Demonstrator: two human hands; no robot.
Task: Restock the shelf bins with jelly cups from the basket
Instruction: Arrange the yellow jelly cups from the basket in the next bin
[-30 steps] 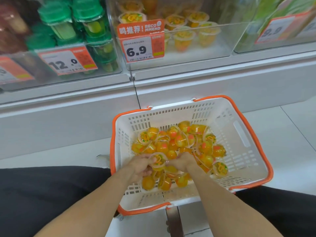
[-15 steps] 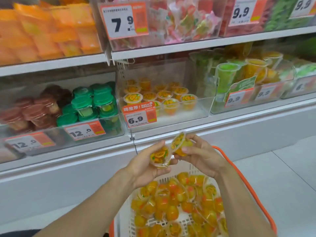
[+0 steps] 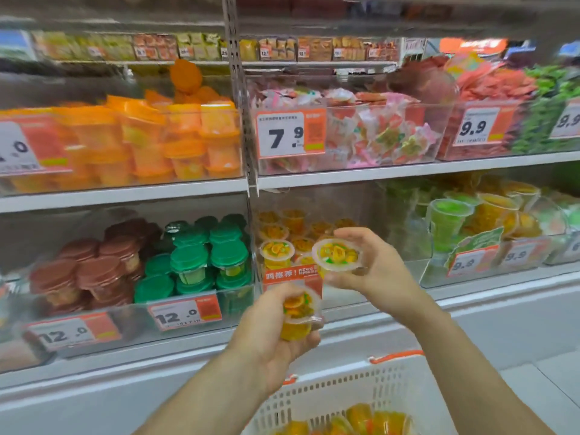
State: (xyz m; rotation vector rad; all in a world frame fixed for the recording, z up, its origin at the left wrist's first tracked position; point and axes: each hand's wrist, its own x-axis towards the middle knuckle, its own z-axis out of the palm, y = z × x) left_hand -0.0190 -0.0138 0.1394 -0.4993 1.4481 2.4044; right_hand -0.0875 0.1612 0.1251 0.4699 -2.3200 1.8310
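Head view | left hand [image 3: 276,324] grips jelly cup [image 3: 298,312], centre | right hand [image 3: 370,268] pinches second cup [image 3: 336,254] | basket [image 3: 361,394] lower centre

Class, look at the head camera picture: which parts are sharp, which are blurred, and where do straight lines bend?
Head view: the 7.9 price tag and the right hand with its jelly cup read fairly sharp; the top shelf packets are smeared; the shelf edge bows from wide-angle distortion.
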